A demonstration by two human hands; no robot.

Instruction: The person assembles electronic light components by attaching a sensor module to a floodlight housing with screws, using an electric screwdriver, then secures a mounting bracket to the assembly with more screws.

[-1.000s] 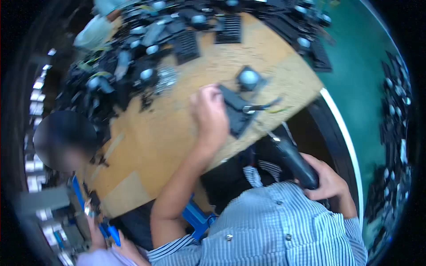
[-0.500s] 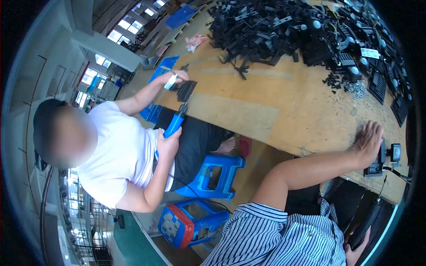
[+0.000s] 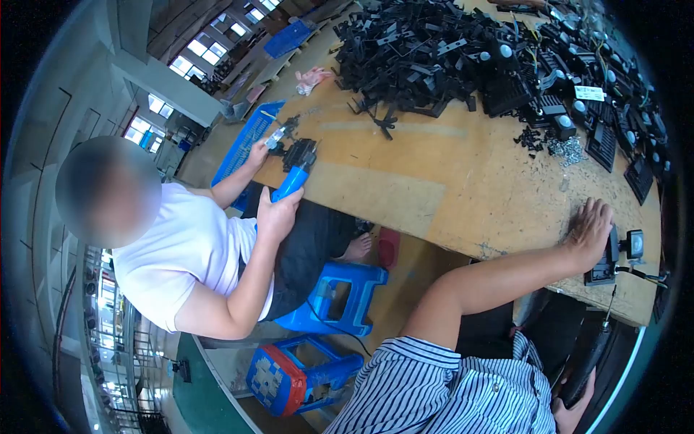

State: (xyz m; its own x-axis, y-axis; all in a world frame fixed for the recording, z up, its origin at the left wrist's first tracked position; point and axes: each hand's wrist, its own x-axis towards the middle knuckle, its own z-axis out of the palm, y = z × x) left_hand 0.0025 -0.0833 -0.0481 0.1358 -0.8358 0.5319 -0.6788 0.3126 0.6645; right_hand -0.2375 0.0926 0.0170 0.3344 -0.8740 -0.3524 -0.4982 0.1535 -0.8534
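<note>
My left hand (image 3: 591, 230) lies over the near side of a small black lamp unit (image 3: 600, 272) at the right edge of the table, its fingers bent around the unit; the thumb is hidden. A square lamp head (image 3: 635, 244) and short wires (image 3: 640, 273) stick out to the unit's right. Low at the right, my right hand (image 3: 575, 412) is closed around a black electric screwdriver (image 3: 587, 365). Its thin bit points up and ends just below the unit; whether it touches is too small to tell.
A big heap of black brackets (image 3: 405, 58) covers the far table (image 3: 405, 177). Black lamp units (image 3: 560, 108), dark screws (image 3: 531, 139) and silver screws (image 3: 566, 150) lie to its right. A co-worker (image 3: 202, 253) sits at the left, holding a blue electric screwdriver (image 3: 291, 184), near blue stools (image 3: 329, 296).
The view has shifted slightly. The co-worker's blue screwdriver has moved up to a black part on the table. My hands keep almost the same position relative to the lamp unit.
</note>
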